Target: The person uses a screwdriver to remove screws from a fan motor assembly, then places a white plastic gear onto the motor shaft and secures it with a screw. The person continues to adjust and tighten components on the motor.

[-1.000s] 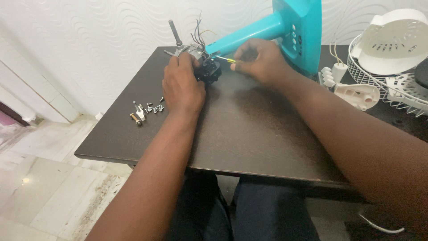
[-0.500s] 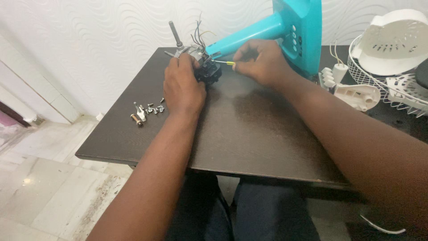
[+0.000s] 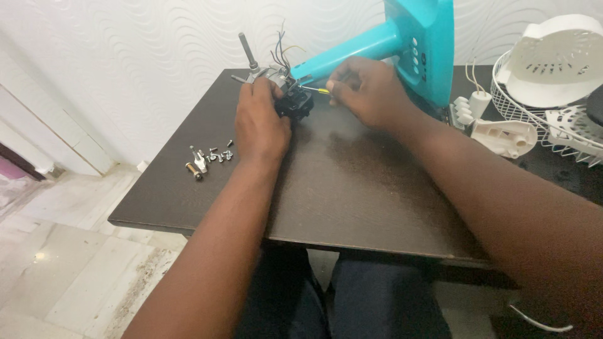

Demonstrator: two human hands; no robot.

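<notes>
1. The dark table [image 3: 352,182] carries everything, and set against a second ago almost nothing on it has shifted: the turquoise fan stand [image 3: 402,37] leans where it did, and the white fan parts [image 3: 553,63] sit off to my right as before.
2. The small fan motor [image 3: 282,88] sits at the far edge of the table, just beside the stand's neck, its shaft pointing up and wires sprouting behind.
3. My left hand [image 3: 259,122] is clamped over the motor, fingers curled round its body, in the same grip as before.
4. My right hand [image 3: 367,91] is pinched shut on a thin yellow-handled screwdriver [image 3: 317,90], tip against the motor's black part. It has barely moved, so I judge I'm mid-turn on one fastener.
5. The loose screws [image 3: 210,158] lie near my left wrist, unchanged in number as far as I can tell.
6. Hidden: my left hand covers most of the motor, and I cannot see the fastener itself.
</notes>
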